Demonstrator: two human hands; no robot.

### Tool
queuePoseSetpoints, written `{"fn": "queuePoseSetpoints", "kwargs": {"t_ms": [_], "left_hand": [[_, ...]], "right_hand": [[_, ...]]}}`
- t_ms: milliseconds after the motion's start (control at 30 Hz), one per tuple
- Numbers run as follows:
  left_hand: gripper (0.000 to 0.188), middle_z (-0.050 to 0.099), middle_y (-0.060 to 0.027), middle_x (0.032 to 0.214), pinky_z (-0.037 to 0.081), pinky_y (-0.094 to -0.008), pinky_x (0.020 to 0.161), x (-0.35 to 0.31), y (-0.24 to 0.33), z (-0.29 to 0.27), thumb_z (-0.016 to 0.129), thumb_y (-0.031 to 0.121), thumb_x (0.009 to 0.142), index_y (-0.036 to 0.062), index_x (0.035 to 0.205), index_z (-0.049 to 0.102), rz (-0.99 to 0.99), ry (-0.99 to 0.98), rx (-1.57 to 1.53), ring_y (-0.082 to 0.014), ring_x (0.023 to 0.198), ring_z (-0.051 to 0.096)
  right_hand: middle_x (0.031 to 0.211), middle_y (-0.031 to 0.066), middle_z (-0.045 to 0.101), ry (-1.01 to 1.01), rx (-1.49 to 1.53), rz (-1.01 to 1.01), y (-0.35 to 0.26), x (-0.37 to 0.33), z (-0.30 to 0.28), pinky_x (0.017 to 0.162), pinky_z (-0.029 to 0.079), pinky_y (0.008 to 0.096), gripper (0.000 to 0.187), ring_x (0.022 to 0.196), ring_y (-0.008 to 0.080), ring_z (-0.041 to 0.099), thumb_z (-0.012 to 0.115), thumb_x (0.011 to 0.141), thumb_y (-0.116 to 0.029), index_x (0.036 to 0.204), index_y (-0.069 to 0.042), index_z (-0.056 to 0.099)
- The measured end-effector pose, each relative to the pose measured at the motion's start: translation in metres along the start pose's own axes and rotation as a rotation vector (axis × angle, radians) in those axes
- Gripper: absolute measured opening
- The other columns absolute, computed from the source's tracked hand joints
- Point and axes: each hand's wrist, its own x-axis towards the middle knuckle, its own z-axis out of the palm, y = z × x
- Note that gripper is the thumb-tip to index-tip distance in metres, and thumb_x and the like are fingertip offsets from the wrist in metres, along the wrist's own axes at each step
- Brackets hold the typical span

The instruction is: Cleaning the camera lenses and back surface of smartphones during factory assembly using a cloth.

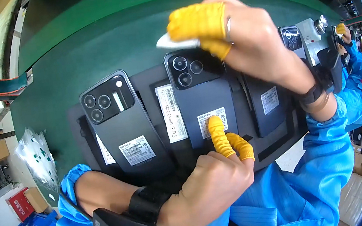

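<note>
My left hand (pixel 210 181) has yellow finger cots on; its index finger is stretched out and rests on the white label of the middle phone (pixel 206 93). That dark phone lies back up, its camera block toward the far side. Above its upper end, my right hand (pixel 243 26), also with yellow finger cots, pinches a white cloth-like piece (pixel 177 42); what exactly it is cannot be made out. Another dark phone (pixel 131 125) lies back up to the left. A third phone (pixel 267 109) lies to the right, its upper part hidden under my right wrist.
The phones lie on a black tray (pixel 75 128) on a green table mat (pixel 56 80). A white printed strip (pixel 171 114) sticks out beside the middle phone. Clear plastic film (pixel 35 158) lies at the left. Another phone (pixel 291 38) stands farther right, near co-workers in blue sleeves.
</note>
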Motion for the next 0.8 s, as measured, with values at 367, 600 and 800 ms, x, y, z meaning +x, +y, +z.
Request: {"fn": "queuePoseSetpoints", "kwargs": {"t_ms": [367,600,800], "left_hand": [[0.032,0.044,-0.0005,0.044,0.030,-0.0225,0.033,-0.003,0.001,-0.004,0.062,0.016,0.068,0.0007,0.095,0.068,-0.010,0.006,0.026,-0.0080,0.034,0.041],[0.031,0.046,-0.0026,0.046,0.030,-0.0225,0.033,0.000,-0.001,-0.004,0.062,0.018,0.068,0.0025,0.095,0.068,0.018,-0.027,0.052,-0.0087,0.034,0.041],[0.032,0.051,-0.0050,0.049,0.032,-0.0226,0.033,0.001,-0.004,-0.003,0.061,0.018,0.069,0.0028,0.096,0.068,0.032,-0.015,0.051,-0.0090,0.035,0.044]], "right_hand": [[0.096,0.0118,0.068,-0.014,-0.054,0.052,0.006,-0.007,-0.009,0.087,0.050,0.0389,0.027,0.092,0.0308,0.064,0.068,0.073,-0.001,0.099,-0.005,0.067],[0.095,0.0189,0.066,-0.129,0.018,-0.080,-0.018,-0.022,-0.001,0.088,0.050,0.0463,0.030,0.088,0.0322,0.066,0.069,0.060,0.001,0.089,0.006,0.066],[0.093,0.0188,0.066,-0.255,-0.019,-0.060,-0.015,-0.026,-0.019,0.091,0.049,0.0489,0.027,0.086,0.0322,0.065,0.067,0.059,0.001,0.085,0.006,0.065]]}}
